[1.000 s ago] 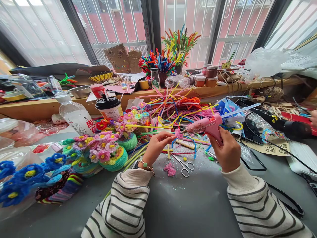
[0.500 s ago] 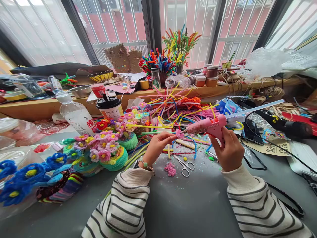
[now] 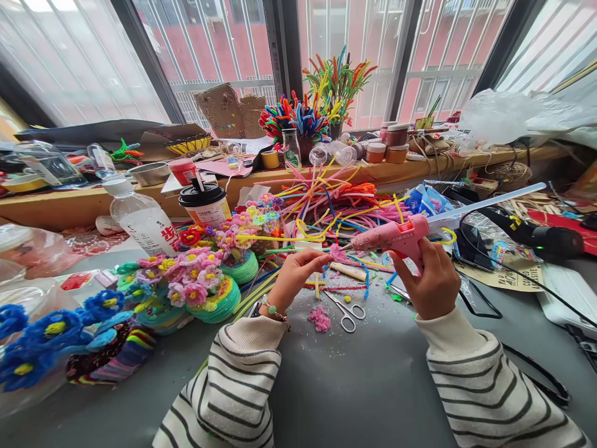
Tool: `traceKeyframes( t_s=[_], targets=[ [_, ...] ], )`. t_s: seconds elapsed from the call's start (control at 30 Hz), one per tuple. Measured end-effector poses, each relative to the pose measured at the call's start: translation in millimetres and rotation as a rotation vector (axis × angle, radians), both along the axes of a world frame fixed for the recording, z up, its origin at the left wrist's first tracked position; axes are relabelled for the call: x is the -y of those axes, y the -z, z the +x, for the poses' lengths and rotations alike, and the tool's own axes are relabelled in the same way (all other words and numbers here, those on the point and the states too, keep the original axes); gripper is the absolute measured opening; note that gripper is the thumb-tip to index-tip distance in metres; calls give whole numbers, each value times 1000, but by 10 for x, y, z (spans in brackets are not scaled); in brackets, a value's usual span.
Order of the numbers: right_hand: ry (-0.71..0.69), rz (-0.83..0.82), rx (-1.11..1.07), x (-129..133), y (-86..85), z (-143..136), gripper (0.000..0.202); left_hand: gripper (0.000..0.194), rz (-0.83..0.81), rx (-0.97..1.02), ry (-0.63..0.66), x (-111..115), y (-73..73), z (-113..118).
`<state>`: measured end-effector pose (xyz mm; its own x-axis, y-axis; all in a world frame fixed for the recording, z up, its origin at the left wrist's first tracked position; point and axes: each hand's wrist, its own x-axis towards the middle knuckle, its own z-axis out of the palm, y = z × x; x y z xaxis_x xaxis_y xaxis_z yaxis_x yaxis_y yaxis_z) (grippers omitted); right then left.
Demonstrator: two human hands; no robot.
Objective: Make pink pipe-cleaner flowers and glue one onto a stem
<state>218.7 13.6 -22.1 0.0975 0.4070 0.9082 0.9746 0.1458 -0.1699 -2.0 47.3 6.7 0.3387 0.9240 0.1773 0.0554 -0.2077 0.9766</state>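
My right hand (image 3: 429,280) grips a pink hot glue gun (image 3: 389,239) by its handle, with a long clear glue stick (image 3: 489,200) sticking out of its back. Its nozzle points left and meets a small pink pipe-cleaner flower (image 3: 337,251). That flower is pinched in the fingertips of my left hand (image 3: 298,277). Whether the nozzle touches the flower or sits just beside it, I cannot tell. Below the hands lie silver scissors (image 3: 347,313) and a pink fuzzy piece (image 3: 319,318) on the grey table (image 3: 345,386).
Pink flower bunches (image 3: 196,274) and blue flowers (image 3: 53,330) stand on the left, near a plastic bottle (image 3: 140,214) and a lidded cup (image 3: 205,204). Loose pipe cleaners (image 3: 321,199) pile up behind my hands. A black cable (image 3: 527,283) crosses the right side.
The view has shifted slightly. The rear of the glue stick shows a little further right and higher; both hands keep nearly the same pose, nozzle still at the flower.
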Motion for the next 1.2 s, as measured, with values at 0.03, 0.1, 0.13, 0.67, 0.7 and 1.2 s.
traceKeyframes(
  t_s=[0.03,0.1,0.13,0.67,0.7,1.2],
  targets=[
    [8,9,-9,-4,-3,-3,41,20,0,3,1,-3,7,-2],
    [15,9,-29,-12,-7,-8,44,20,2,4,3,-5,14,-4],
    [12,6,-36,-15,-7,-9,45,19,2,5,2,-5,14,-4],
    [-34,-30,22,-37,-1,-2,41,19,-5,11,-19,3,0,3],
    [-42,-30,27,-39,2,2,41,18,-7,14,-19,4,1,3],
    [-63,-22,28,-36,-4,-13,36,18,-9,33,-12,2,0,-1]
  ],
)
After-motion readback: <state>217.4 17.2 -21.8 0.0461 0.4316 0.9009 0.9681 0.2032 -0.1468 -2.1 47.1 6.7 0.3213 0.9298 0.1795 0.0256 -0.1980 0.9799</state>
